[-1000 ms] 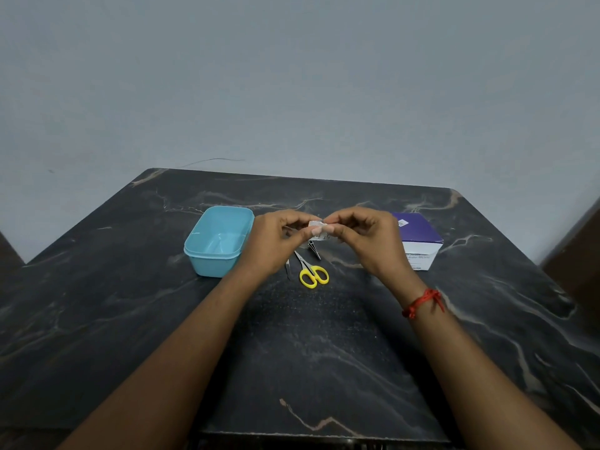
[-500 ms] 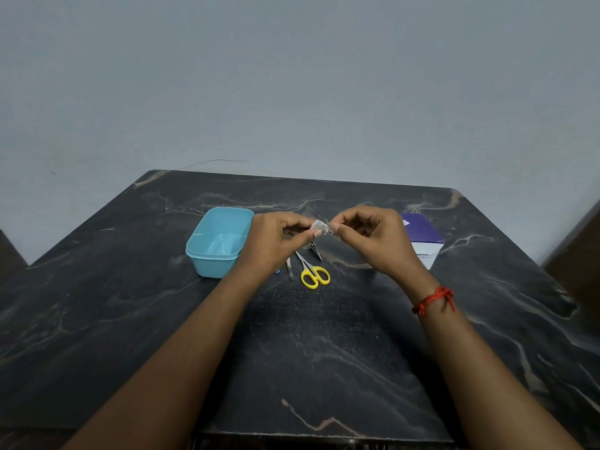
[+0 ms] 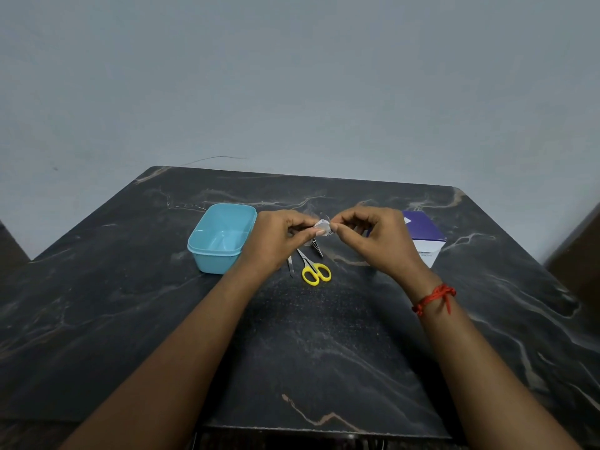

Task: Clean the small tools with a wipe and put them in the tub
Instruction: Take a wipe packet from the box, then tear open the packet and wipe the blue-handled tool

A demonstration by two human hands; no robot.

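Wipe [image 3: 322, 226]: pinched at either end by left hand [image 3: 276, 243] and right hand [image 3: 378, 243], above table [image 3: 324, 352] | scissors [image 3: 314, 270], tweezers [image 3: 291, 267], small metal tool [image 3: 317, 249]: lying on table, near tub [image 3: 212, 265]

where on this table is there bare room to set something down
Bare: the near table between the forearms, in front of the yellow scissors; left of the blue tub; the far strip behind tub and purple box. Crowded: between tub and box, with scissors, tweezers, the left hand and right hand pinching the wipe.
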